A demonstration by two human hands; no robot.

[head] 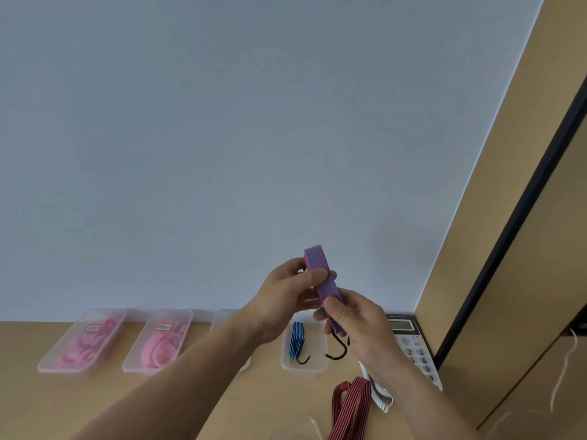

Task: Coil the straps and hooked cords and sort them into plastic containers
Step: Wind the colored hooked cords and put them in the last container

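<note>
The red-and-blue striped cord [320, 274] is folded into a flat bundle and held in the air, above and just right of the clear container [305, 370] that stands on the tabletop [279, 398]. The upper part of the bundle is pinched by the left hand [290, 292], its grip closed with the thumb laid across the stripes. The lower part is clasped by the right hand [352, 320], whose grip is curled round the bundle. Dark hooks [337, 356] hang below the right hand, just beside the container's right wall.

A coiled blue striped cord [297, 339] with a dark hook is kept inside that container. Near the container, to its right and towards the viewer, a red-and-black striped cord [352, 404] is laid loose on the tabletop. Further right of the container a white telephone [417, 350] with a keypad is seen. To the container's left another clear box [222, 315] is mostly hidden by the left forearm, so its contents cannot be told. Well to the left, two clear boxes [178, 314] [108, 314] are filled with what appear to be pink coils.
</note>
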